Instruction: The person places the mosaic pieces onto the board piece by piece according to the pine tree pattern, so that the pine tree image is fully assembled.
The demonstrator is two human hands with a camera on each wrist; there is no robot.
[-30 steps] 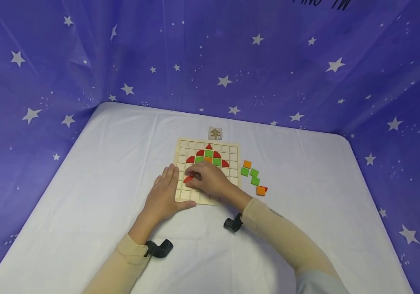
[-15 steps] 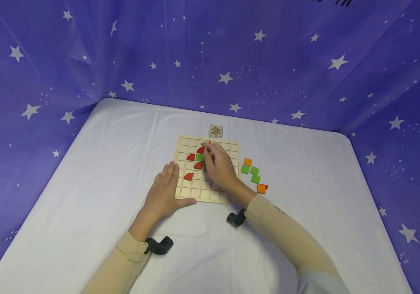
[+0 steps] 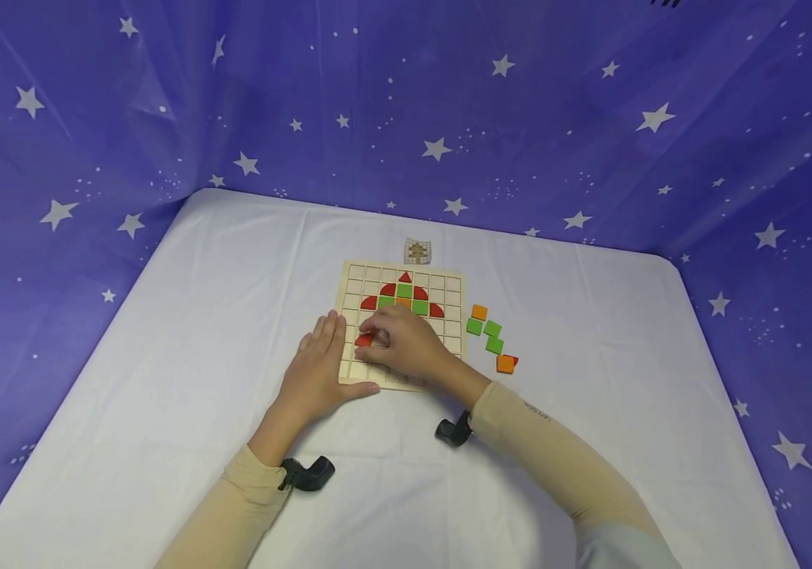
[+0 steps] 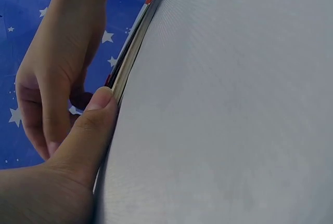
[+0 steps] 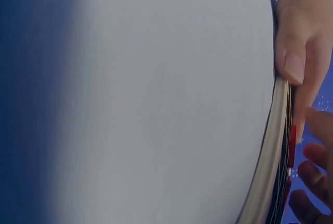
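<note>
In the head view, my left hand (image 3: 313,375) lies against the left edge of a square wooden grid board (image 3: 351,371), its thumb along the near edge. My right hand (image 3: 409,340) reaches over the board, thumb and fingers bent around a red quarter-circle tile (image 3: 363,340). The right wrist view shows a gap between those fingers (image 5: 315,154) and the red tiles (image 5: 292,146); nothing is seen in their grip. Beyond the hand lie a red triangle tile (image 3: 405,277), several red quarter-circles, green squares (image 3: 404,291) and an orange square (image 3: 404,302). The hand hides the board's middle.
Right of the board, loose green squares (image 3: 493,329) and orange squares (image 3: 479,312) lie on the white cloth (image 3: 577,356). One orange square (image 3: 505,364) overlaps a red tile. A small pattern card (image 3: 417,251) lies behind the board. A starry purple curtain surrounds the table.
My right hand moves from the lower left tile to the upper middle of the board, then back to the lower left tile. The left hand stays at the board's edge.
</note>
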